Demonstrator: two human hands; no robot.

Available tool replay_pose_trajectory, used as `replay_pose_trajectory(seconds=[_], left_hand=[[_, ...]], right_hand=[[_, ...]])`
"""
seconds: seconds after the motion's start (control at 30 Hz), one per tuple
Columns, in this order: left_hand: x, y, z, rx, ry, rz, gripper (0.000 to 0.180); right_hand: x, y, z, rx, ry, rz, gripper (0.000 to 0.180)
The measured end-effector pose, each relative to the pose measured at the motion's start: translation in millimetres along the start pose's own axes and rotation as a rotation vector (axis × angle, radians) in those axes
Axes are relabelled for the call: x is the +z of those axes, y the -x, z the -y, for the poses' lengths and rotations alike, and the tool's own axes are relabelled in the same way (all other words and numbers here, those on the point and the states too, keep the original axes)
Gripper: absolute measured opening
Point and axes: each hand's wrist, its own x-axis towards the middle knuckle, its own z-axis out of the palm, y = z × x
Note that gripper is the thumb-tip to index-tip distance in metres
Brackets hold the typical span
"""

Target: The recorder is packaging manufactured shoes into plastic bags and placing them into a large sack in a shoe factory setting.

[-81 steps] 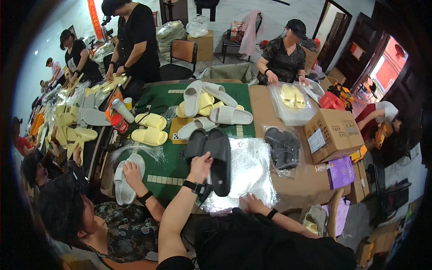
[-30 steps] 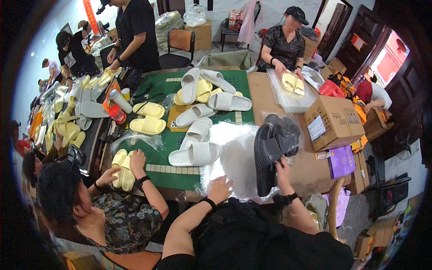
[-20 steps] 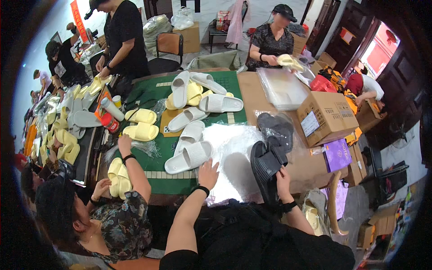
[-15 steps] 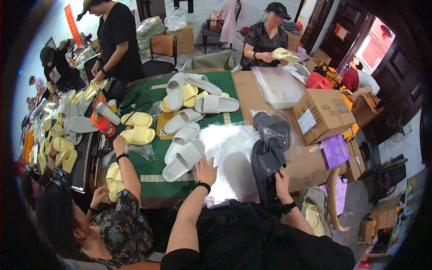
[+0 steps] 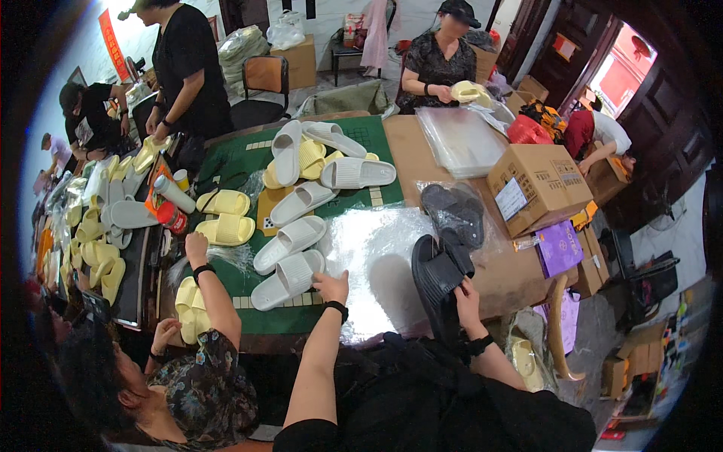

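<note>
My right hand (image 5: 465,295) grips a pair of black slippers (image 5: 437,280) held upright at the right edge of a stack of clear plastic bags (image 5: 374,260). My left hand (image 5: 331,286) rests flat on the near left corner of those bags, fingers spread, right beside a white slipper (image 5: 288,279). A bagged pair of black slippers (image 5: 454,213) lies on the wooden table just beyond my right hand.
Several white slippers (image 5: 290,242) and yellow slippers (image 5: 224,217) lie on the green mat (image 5: 249,160). A person at my left holds yellow slippers (image 5: 188,313). A cardboard box (image 5: 536,186), a purple box (image 5: 558,247) and clear bags (image 5: 461,138) stand at right. Other people work at the far side.
My right hand carried the black slippers from the middle of the bags to their right edge and stood them up. My left hand moved down onto the bags' near left corner.
</note>
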Motion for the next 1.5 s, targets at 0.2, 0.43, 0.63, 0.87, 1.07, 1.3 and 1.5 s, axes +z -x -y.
replay_pose_trajectory(seconds=[0.2, 0.43, 0.63, 0.87, 1.07, 1.3, 1.5], left_hand=[[21.1, -13.1, 24.8, 0.017, 0.206, 0.11, 0.08], [18.5, 16.1, 0.9, 0.025, -0.29, 0.039, 0.045], [27.4, 23.2, 12.8, -0.254, 0.002, -0.022, 0.036], [37.1, 12.9, 17.6, -0.11, 0.307, 0.117, 0.058], [38.9, -7.7, 18.6, 0.042, 0.721, 0.399, 0.044], [39.7, -40.9, 54.7, 0.09, 0.806, 0.187, 0.037], [16.8, 4.8, 3.3, 0.072, -0.085, -0.094, 0.072]], right_hand=[[6.3, -8.7, -0.8, -0.045, -0.056, 0.073, 0.036], [2.6, -10.8, -15.3, -0.061, -0.048, 0.065, 0.031], [7.7, -4.9, -0.2, -0.071, -0.008, 0.05, 0.027], [14.6, -0.9, 30.1, -0.045, 0.055, 0.08, 0.024], [21.0, -15.5, -6.4, -0.152, -0.002, 0.089, 0.027], [32.7, -6.1, 11.2, -0.077, 0.103, 0.152, 0.037], [20.6, -6.1, -16.4, -0.003, 0.024, 0.127, 0.041]])
